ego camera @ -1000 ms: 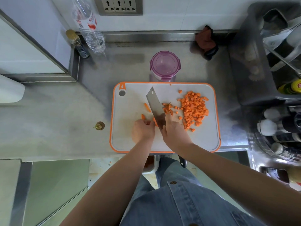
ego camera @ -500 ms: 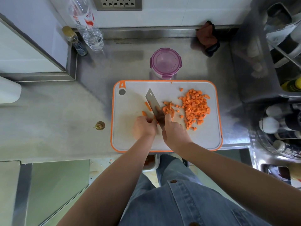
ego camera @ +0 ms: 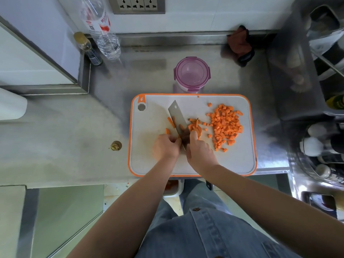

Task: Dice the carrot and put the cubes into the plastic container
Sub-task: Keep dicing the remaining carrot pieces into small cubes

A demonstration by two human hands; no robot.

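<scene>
The right grip (ego camera: 200, 151) is closed round the handle of the cleaver (ego camera: 176, 118). The handle is hidden under the palm, and one finger lies up along the flank of the blade. The left grip (ego camera: 165, 146) has its fingers curled down onto the near ends of the carrot strips (ego camera: 171, 122), as far as I can tell, since the knuckles hide most of them. Those fingertips sit right against the blade's left face.

That is my first worry. If a strip slides, or the blade drops a shade to the left, it meets a fingertip instead of carrot. The strips look short, so there is little to hold, and I judge a slip likely.

The cubes (ego camera: 225, 125) are heaped on the right half of the cutting board (ego camera: 242, 164), with some loose ones lying between the heap and the blade. A careless sweep of the cleaver could send them over the orange rim onto the surface (ego camera: 74, 136).

The plastic container (ego camera: 191, 73) stands just beyond the board's far edge with its purple lid on, and no cubes are in it yet. If cubes are scraped towards it before the lid comes off, they will scatter round its base. The container could also get knocked over.
</scene>
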